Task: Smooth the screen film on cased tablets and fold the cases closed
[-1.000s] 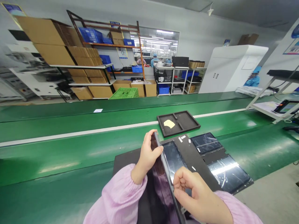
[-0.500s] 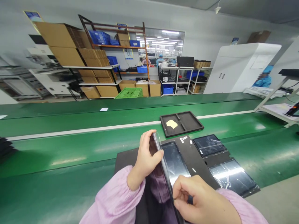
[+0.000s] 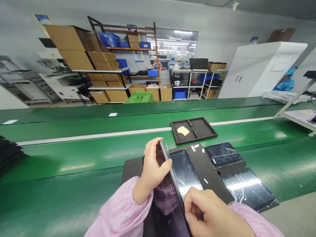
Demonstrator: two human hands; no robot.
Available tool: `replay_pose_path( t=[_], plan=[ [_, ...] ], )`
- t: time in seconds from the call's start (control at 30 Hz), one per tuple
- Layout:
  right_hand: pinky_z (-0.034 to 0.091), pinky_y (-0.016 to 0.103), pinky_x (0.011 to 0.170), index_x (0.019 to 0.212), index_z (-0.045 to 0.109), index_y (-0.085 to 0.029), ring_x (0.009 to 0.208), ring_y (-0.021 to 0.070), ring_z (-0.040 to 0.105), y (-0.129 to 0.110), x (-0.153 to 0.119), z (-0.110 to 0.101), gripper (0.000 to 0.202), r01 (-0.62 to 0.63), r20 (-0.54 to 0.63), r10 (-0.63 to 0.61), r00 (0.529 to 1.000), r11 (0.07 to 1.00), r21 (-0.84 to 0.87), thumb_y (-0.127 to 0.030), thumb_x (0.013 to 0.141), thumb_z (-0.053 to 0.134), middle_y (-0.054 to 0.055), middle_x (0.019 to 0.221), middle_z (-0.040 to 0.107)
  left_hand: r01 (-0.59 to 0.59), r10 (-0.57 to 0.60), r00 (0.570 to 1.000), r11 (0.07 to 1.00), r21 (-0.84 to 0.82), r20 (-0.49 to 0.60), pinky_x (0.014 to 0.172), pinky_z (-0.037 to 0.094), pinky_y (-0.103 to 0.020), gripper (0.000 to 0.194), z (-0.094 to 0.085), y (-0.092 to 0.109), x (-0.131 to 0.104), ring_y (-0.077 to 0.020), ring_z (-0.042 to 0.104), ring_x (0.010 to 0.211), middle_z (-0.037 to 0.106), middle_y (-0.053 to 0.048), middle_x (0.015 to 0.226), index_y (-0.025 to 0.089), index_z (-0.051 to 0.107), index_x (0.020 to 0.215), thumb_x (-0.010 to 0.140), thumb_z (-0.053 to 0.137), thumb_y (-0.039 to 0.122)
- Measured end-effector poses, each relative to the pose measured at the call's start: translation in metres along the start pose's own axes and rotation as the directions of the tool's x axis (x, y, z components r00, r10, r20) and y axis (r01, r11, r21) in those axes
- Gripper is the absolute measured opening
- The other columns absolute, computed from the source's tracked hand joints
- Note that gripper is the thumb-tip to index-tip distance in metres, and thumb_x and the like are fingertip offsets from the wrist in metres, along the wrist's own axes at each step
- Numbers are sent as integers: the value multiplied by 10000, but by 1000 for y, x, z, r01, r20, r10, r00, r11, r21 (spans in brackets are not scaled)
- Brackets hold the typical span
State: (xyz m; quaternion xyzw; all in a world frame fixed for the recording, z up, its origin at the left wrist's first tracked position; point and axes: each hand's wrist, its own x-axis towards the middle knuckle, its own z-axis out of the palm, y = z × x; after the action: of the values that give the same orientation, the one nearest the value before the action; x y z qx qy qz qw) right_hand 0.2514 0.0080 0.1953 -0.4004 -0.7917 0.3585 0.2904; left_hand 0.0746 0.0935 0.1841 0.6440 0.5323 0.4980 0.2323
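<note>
My left hand (image 3: 153,168) grips the upper end of a dark tablet (image 3: 169,200), thumb on one side and fingers on the other. The tablet is tilted up on its long edge, with its glossy face toward the left. Clear film sticks out at its top corner. Lower down, my right hand (image 3: 213,212) is closed in a pinch against the tablet's edge; what lies between its fingertips is hidden. Behind the held tablet, another tablet (image 3: 185,171) lies flat on a black mat (image 3: 213,179).
Two film-covered screens, one farther back (image 3: 223,154) and one nearer (image 3: 250,189), lie right of the mat. Beyond it sits a black divided tray (image 3: 204,128) with a yellow paper piece (image 3: 183,131). Black stacked sheets (image 3: 10,154) stand at left. A person in blue (image 3: 285,84) is far right.
The view has turned slightly left, so the background sits farther right. Both hands keep nearly the same hold, and the tablet leans a little more to the left.
</note>
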Motion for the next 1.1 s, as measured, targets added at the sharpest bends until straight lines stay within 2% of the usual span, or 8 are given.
replay_pose_path(
  t=[0.1,0.2,0.4,0.6,0.7,0.8,0.93,1.1],
  plan=[
    [292,210,471,709,394,-201,497,101,410,0,0,3,181,22,-44,-23,999,999,-23,-22,704,416,-47,583,463,6,-6,1000,1000,19,-15,1005,313,-430,557,0,1,0,-250,439,1091,479,-74,1114,182,469,1122,584,537,310],
    [303,214,481,728,387,-206,501,104,418,1,2,4,143,11,-77,-7,997,998,59,-70,772,386,-44,593,453,24,-24,1000,1000,-5,-16,1009,309,-433,550,0,-1,1,-250,441,1087,484,-74,1107,181,472,1112,579,529,305],
    [361,197,482,755,399,-205,488,104,498,7,4,8,103,-167,88,145,985,919,358,-182,855,398,-64,545,450,27,-27,1000,993,-113,6,1023,295,-414,553,-3,-9,2,-252,432,1109,475,-78,1125,188,460,1126,598,554,321],
    [393,194,487,754,399,-199,505,110,519,10,4,13,96,-210,123,174,977,877,432,-194,850,407,-52,565,474,21,-21,1000,986,-162,4,1005,301,-379,567,-3,-12,1,-242,435,1100,473,-72,1125,184,465,1139,595,560,313],
    [374,199,488,779,401,-196,506,105,492,10,5,13,75,-217,132,176,975,868,446,-198,852,417,-55,572,457,45,-47,999,985,-169,-7,948,327,-345,536,-4,-15,3,-215,452,1044,485,-60,1096,194,474,1123,608,560,315],
    [364,210,533,846,432,-184,559,101,459,15,6,5,51,-181,117,144,983,883,433,-187,819,475,-43,636,481,159,-169,984,972,-171,-51,776,364,-281,474,-8,-21,7,-150,464,834,492,-26,964,203,483,1072,642,582,375],
    [389,224,541,969,423,-173,576,106,491,47,12,-25,200,-155,-40,198,979,864,479,-247,806,514,-17,718,540,278,-319,940,922,-269,-123,671,339,-234,485,-20,-33,15,-110,422,715,463,15,827,196,492,992,597,644,432],
    [346,206,434,997,376,-172,478,100,471,130,42,-79,380,-161,-274,350,896,831,533,-419,768,551,-37,671,530,301,-395,899,870,-391,-187,715,368,-226,474,-30,-42,15,-122,476,775,523,13,841,184,533,921,536,682,417]
  ],
)
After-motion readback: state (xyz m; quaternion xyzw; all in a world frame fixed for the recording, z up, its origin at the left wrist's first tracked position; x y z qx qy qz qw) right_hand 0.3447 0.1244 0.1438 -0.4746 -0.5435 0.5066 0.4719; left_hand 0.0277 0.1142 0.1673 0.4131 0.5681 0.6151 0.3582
